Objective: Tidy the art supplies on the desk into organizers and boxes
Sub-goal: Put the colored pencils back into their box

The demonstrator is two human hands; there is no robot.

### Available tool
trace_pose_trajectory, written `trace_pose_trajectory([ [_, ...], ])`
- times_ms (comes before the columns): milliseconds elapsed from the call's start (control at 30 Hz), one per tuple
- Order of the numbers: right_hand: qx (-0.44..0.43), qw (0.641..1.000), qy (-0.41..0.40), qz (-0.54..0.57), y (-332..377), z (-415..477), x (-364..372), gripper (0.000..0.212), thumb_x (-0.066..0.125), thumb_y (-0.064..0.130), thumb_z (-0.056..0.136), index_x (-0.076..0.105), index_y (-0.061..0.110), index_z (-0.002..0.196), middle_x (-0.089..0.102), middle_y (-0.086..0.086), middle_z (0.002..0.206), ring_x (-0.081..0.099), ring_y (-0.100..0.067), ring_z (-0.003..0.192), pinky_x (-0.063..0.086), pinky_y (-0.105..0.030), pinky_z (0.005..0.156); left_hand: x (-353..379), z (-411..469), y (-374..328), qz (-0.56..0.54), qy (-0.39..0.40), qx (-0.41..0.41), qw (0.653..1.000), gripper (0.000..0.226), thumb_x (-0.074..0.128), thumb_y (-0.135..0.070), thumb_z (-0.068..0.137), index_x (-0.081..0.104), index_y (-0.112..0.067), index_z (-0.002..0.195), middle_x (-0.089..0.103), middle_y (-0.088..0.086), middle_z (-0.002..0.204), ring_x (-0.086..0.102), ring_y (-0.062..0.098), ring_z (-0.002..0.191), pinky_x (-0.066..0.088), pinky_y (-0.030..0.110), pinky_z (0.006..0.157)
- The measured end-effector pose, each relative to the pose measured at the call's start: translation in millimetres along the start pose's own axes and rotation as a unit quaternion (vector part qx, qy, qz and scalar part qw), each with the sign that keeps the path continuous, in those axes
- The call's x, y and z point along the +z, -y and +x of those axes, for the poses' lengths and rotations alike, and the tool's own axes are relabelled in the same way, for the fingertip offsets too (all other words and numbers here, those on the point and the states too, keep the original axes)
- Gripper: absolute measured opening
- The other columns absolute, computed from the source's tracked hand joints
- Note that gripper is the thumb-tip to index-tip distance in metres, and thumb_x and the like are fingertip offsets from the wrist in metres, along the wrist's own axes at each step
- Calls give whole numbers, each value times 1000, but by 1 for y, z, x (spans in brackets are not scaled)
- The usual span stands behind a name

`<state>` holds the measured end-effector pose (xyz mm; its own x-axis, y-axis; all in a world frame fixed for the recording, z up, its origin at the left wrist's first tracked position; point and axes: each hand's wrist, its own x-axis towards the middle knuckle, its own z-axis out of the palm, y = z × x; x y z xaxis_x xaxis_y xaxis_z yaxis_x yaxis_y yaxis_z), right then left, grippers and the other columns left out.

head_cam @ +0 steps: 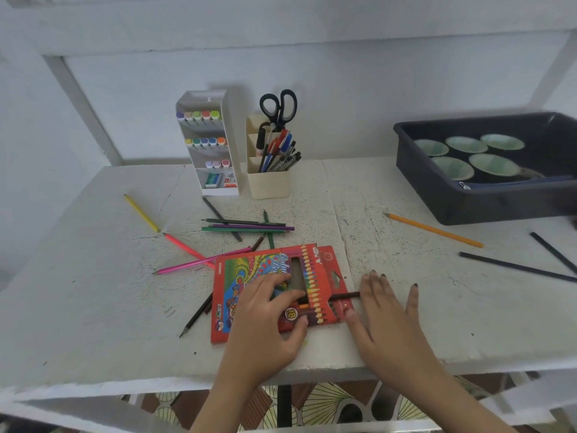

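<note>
A red colour-pencil box lies flat near the desk's front edge, its flap end pointing right. My left hand rests on top of the box, fingers curled over it and holding it down. My right hand lies flat with spread fingers at the box's right end, against a dark pencil that sticks partly out of the box. Loose pencils lie scattered behind the box: pink, green, purple, yellow.
A white marker organizer and a cream pen holder with scissors stand at the back. A dark bin of cups sits at right. An orange pencil and dark pencils lie at right.
</note>
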<state>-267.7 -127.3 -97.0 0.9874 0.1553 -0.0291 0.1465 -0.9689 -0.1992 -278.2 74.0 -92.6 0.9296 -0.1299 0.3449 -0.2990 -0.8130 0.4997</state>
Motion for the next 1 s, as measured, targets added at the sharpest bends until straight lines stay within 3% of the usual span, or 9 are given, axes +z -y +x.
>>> trace_pose_trajectory([
  [133,-74,997,12,30,8,2,4,66,10,51,96,-15,21,149,-15,6,157,-37,-2,129,-40,-38,96,1,1,0,0,-4,6,1000,36,55,-45,75,69,-25,102,57,-7,119,47,11,116,30,28,100],
  [267,-140,986,34,82,18,4,3,68,4,57,89,-24,28,143,-9,15,157,-35,10,128,-38,-30,99,1,1,1,-2,-6,7,1000,35,56,-42,74,69,-25,101,57,-7,119,48,12,115,30,25,100],
  [400,-98,992,17,84,15,1,2,63,4,57,93,-37,31,134,-25,13,151,-40,1,129,-39,-33,98,1,1,1,3,-4,9,1000,34,56,-42,74,69,-24,101,58,-6,118,48,12,114,31,28,99],
  [567,-40,999,9,24,13,-6,3,81,-17,65,78,-16,23,147,-38,4,143,-47,-10,126,-43,-37,91,1,1,1,8,-4,8,1000,33,59,-41,74,69,-25,101,58,-6,119,49,14,114,31,29,98],
  [733,-61,998,11,12,14,-9,6,72,-17,65,80,-22,32,144,-43,7,143,-45,-10,129,-41,-43,95,1,1,0,9,-4,12,1000,33,57,-42,74,70,-25,100,57,-6,119,49,14,114,32,30,98],
  [900,-64,997,21,24,16,-7,5,72,-14,66,80,-9,39,147,-42,9,142,-44,-10,130,-42,-40,93,1,1,1,7,0,15,1000,33,56,-42,75,69,-26,101,57,-7,120,49,14,114,32,29,98],
  [1000,-62,997,23,31,15,-7,5,70,-17,67,78,-22,40,142,-46,11,137,-46,-9,128,-43,-39,92,0,1,0,5,-4,18,1000,34,56,-42,76,70,-25,100,57,-6,119,49,14,114,30,27,99],
])
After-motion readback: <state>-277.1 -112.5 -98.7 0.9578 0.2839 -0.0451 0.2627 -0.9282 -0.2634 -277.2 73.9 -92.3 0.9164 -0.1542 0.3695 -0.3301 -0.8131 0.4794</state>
